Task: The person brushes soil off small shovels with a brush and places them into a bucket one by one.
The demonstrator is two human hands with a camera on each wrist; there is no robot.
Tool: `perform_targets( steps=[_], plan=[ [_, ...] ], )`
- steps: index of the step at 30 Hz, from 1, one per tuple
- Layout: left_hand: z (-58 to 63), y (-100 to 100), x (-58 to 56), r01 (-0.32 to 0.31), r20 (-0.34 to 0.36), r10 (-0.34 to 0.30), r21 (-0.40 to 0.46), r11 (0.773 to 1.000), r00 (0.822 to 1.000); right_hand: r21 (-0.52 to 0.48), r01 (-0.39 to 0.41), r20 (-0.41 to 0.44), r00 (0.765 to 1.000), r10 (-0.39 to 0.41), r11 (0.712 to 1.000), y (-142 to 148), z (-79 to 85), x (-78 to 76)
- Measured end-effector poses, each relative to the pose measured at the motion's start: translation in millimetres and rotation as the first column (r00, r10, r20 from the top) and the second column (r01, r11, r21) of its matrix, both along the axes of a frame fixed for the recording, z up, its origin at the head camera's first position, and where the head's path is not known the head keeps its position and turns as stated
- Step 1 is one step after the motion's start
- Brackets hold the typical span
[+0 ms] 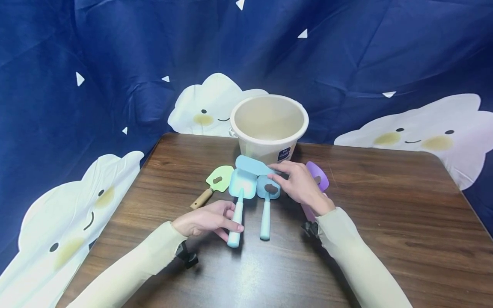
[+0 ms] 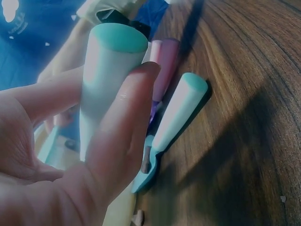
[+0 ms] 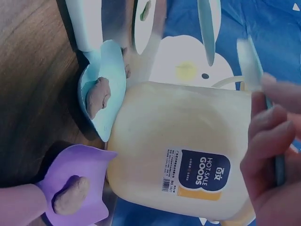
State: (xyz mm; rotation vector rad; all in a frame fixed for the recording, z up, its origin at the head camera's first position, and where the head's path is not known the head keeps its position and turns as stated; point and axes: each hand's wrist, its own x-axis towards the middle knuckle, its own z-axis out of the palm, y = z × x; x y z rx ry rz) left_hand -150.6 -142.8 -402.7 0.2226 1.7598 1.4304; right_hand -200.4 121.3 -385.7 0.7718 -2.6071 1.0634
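Note:
My left hand point(image 1: 208, 219) grips the pale handle of a light blue toy shovel point(image 1: 243, 179), raised off the table; its square blade points toward the bucket. In the left wrist view, thumb and fingers wrap the handle point(image 2: 113, 56) below its teal end. My right hand point(image 1: 301, 184) pinches a flat light blue scraper point(image 1: 247, 164) above the shovels, near the bucket's front. Beneath it lies a second blue shovel point(image 1: 265, 218), a brown clay-like lump point(image 3: 99, 97) on its blade.
A cream bucket point(image 1: 249, 147) stands at the table's back edge. Left lies a green shovel point(image 1: 225, 173) with a wooden handle and a brown lump. A purple shovel point(image 3: 96, 183), also bearing a lump, lies right, partly behind my right hand. A blue cloth point(image 1: 269, 51) hangs behind.

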Motion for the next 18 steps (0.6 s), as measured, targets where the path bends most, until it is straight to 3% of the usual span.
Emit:
perform_targets(
  steps=[5, 18],
  plan=[
    [0.1, 1.8, -0.8, 0.001, -0.005, -0.001, -0.008, 1.0, 1.0, 0.031, -0.106, 0.005, 0.994, 0.106, 0.994, -0.3, -1.4, 7.4],
    [-2.6, 5.5, -1.5, 0.018, 0.013, -0.019, 0.013, 1.0, 1.0, 0.116, -0.149, 0.052, 0.988, 0.143, 0.982, -0.7, -12.5, 12.5]
  ],
)
